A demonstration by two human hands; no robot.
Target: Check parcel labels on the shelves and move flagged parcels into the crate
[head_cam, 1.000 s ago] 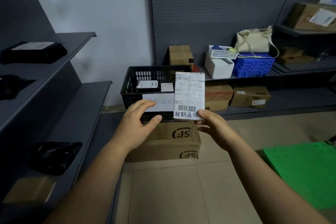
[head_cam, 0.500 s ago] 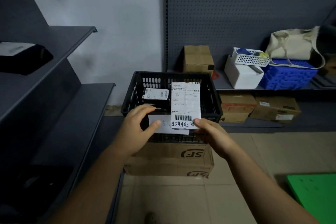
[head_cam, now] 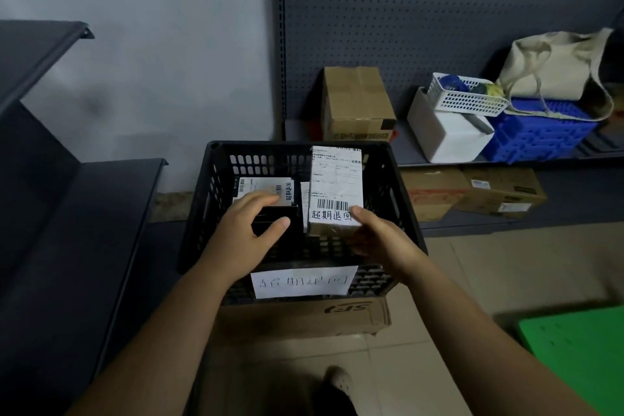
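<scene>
You are holding a small cardboard parcel (head_cam: 336, 186), faced with a white printed shipping label with handwritten black characters along its lower edge, inside the black plastic lattice crate (head_cam: 401, 199). Your right hand (head_cam: 378, 241) is grasping it at the near right corner, thumb lying on the label and fingers tucked beneath, so the parcel is standing tilted up over the crate's right half. Your left hand (head_cam: 244, 235) is reaching into the crate's left half, its fingers (head_cam: 256, 201) curving over a flat black parcel (head_cam: 263, 187) with its own white label, thumb at that parcel's near edge. You cannot tell whether those fingers are gripping it or only resting there. The crate is sitting on a brown cardboard box (head_cam: 304, 317) on the tiled floor and is carrying a white paper sign (head_cam: 304, 280) on its near wall. Behind it, a brown taped carton (head_cam: 358, 101) is sitting on a grey metal shelf (head_cam: 405, 145).
</scene>
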